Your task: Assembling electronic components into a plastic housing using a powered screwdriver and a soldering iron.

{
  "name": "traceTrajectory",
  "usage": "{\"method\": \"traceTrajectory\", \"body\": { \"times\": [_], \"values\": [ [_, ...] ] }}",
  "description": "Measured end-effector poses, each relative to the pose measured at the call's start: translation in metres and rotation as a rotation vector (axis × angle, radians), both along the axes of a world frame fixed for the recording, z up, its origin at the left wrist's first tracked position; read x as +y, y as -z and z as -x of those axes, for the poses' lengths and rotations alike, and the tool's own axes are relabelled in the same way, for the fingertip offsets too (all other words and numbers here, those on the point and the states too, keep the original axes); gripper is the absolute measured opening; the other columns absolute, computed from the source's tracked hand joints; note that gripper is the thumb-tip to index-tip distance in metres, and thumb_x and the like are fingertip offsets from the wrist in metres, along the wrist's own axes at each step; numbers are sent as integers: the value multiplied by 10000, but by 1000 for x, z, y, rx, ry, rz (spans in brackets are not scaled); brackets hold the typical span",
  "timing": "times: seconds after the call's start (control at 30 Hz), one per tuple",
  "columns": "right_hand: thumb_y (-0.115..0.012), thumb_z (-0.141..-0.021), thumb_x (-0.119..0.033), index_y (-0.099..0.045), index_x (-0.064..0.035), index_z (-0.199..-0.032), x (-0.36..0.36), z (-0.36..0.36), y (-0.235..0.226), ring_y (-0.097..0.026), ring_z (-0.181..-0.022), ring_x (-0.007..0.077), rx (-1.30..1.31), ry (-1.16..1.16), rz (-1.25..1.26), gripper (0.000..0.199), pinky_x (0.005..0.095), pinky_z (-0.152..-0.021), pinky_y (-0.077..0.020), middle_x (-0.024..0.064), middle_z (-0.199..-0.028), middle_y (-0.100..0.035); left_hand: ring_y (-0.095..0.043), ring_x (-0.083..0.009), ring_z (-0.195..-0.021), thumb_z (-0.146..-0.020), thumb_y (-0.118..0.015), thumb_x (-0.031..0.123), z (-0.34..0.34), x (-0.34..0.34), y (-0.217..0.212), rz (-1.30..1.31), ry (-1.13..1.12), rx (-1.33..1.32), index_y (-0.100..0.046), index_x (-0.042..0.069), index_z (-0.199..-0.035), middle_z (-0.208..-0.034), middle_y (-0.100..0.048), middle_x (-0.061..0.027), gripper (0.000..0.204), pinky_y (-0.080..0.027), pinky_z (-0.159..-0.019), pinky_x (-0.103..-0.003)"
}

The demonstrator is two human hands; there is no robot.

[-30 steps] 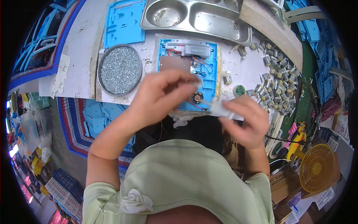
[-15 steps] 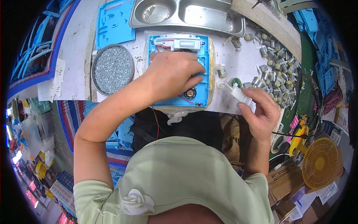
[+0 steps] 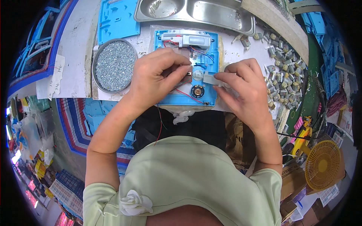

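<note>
Blue plastic panel [image 3: 203,98] flat, long axis away from person, between both hands.

On my left, white paper slips [image 3: 55,75] with handwriting lay at the bench edge — small, tape-like strips. Low on my right, beside the yellow fan, stood brown cardboard boxes [image 3: 292,177] — one carried a white label.

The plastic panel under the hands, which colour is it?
Bright blue; the plastic panel shows best in the head view.
</note>
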State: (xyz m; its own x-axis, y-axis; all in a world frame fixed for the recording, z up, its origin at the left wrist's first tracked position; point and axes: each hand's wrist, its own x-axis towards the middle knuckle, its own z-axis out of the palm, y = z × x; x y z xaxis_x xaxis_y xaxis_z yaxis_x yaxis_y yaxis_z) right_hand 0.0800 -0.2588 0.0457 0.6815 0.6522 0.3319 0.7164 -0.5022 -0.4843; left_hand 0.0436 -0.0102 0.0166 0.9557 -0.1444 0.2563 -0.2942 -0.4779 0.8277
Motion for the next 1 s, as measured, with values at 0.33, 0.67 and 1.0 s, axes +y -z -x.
{"method": "traceTrajectory", "body": {
  "times": [0.33, 0.67, 1.0],
  "values": [
    [-837, -648, -41, -732, -50, -943, 2, -31, 13, -597, -886, 301, 62, -212, -93, 313, 385, -762, -520, 74, -920, -661, -664, -231, -713, -793, -802, 51, 1, -4, 13, 31, 0, -98, -724, 57, -891, -807, -674, -55, 126, -521, -628, -323],
    [-788, -740, -80, -715, -57, -945, 14, -11, 27, -593, -950, 322, 91, -98, -17, 219, 383, -812, -523, 84, -958, -660, -641, -307, -1010, -732, -808, 48, -3, -1, 12, -307, 369, -269, -712, 61, -1004, -1080, -734, -57, 289, -519, -896, -429],
    [-765, -753, -73, -786, -105, -1024, -113, -53, 0, -589, -1049, 333, -63, 451, 466, 273, 436, -946, -492, 105, -1047, -686, -643, -271, -1026, -754, -782, 77, -3, -2, 7, -330, 369, -269, -693, 73, -965, -1064, -723, -27, 229, -492, -879, -404]
  ]
}}
